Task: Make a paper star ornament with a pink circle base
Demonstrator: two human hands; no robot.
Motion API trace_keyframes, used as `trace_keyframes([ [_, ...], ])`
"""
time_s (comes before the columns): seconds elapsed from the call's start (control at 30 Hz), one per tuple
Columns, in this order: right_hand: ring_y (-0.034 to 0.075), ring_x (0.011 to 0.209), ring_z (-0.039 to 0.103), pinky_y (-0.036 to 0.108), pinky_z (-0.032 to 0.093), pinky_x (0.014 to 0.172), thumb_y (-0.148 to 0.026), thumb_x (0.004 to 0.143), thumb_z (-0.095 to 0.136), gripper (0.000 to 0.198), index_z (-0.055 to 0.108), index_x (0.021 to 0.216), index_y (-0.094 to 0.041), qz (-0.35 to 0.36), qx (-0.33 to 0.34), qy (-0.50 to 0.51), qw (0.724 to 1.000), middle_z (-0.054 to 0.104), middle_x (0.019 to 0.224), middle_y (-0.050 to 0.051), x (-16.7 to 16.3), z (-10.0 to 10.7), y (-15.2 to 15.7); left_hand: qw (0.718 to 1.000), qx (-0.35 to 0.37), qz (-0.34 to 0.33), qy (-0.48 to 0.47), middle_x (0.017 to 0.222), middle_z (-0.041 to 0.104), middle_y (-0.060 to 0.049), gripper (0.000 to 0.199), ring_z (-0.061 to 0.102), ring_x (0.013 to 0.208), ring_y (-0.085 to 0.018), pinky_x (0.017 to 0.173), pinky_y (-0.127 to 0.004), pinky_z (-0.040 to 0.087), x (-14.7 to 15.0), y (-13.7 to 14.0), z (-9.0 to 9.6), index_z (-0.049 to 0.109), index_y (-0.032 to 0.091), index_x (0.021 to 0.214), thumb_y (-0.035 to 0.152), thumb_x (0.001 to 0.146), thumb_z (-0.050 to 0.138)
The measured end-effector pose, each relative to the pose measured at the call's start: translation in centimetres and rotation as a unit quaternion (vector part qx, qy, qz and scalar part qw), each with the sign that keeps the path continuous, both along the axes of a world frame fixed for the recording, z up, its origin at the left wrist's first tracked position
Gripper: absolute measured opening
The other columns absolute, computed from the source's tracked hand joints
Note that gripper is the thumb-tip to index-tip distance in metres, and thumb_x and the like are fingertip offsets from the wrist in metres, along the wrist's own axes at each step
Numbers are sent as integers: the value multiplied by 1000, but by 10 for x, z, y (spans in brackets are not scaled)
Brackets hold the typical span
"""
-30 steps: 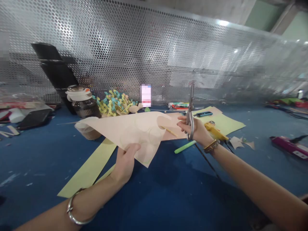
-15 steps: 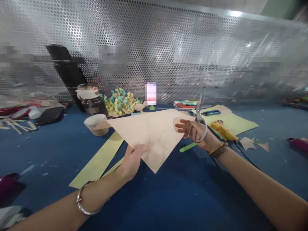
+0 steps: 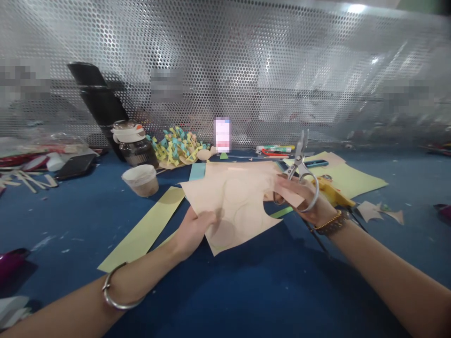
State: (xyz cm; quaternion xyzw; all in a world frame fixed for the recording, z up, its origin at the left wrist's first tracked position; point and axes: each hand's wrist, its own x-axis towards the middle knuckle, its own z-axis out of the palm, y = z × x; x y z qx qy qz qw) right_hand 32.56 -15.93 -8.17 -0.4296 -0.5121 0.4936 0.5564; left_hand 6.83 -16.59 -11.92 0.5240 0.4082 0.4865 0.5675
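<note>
My left hand [image 3: 193,231] pinches a pale peach paper sheet [image 3: 236,211] between thumb and fingers, holding it above the table. Faint circle outlines show on the sheet, and a rounded notch is cut into its right side. In my right hand [image 3: 306,199] are scissors [image 3: 300,162], their blades pointing up and the handle loops around the fingers. A small pale paper piece [image 3: 293,195] also lies against those fingers; its full shape is hidden. Under the sheet's far edge lies more peach paper [image 3: 214,170].
Yellow paper strips [image 3: 141,232] lie left of the sheet, with a paper-lined cup [image 3: 141,180] behind. A lidded jar [image 3: 130,143], a cluster of folded paper bits [image 3: 178,148] and a phone [image 3: 222,136] stand by the perforated metal panel. A yellow glue gun [image 3: 334,193] lies at right.
The sheet has turned and lowered, showing its notched right side. My right hand has moved slightly right, away from the sheet, and a small paper piece now shows in it with the scissors.
</note>
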Motion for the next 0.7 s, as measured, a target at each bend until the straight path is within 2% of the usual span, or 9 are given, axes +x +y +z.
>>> trace_keyframes([
  [0.1,14,52,56,29,49,53,-28,68,77,24,57,56,-20,-39,38,-10,998,56,53,-2,-6,2,-1,999,-16,-24,-28,87,72,-4,22,65,78,-22,69,-30,51,3,0,4,71,18,91,18,69,67],
  [0.2,14,50,55,29,48,49,-29,71,74,22,58,58,-20,-101,67,-10,993,57,55,-1,-9,4,-3,993,-39,-30,-103,102,72,-9,35,67,89,-27,76,-35,53,5,1,8,68,17,106,34,75,68],
  [0.3,14,52,55,29,48,47,-28,73,72,19,60,61,-20,-152,86,-7,985,57,57,-1,-10,2,-3,988,-56,-50,-135,105,72,-10,43,67,93,-30,71,-35,54,5,4,10,65,18,114,44,81,60],
  [0.43,14,50,53,29,47,46,-27,77,69,16,61,65,-21,-181,101,-9,978,57,60,0,-12,-3,-5,990,-24,-79,-111,105,72,-12,42,69,85,-27,60,-29,53,4,3,8,63,17,115,42,81,63],
  [0.57,14,55,53,30,48,53,-23,77,68,12,62,67,-21,-194,132,-6,972,54,61,-2,-18,-7,-6,995,12,-90,-39,94,73,-10,42,70,69,-22,55,-27,52,4,-3,9,58,18,110,35,74,72],
  [0.7,15,59,55,31,50,58,-21,77,66,5,64,72,-21,-212,151,-7,965,56,66,-1,-25,-5,-11,995,47,-93,1,89,72,-8,44,69,77,-23,60,-28,53,5,-12,13,56,20,107,33,70,76],
])
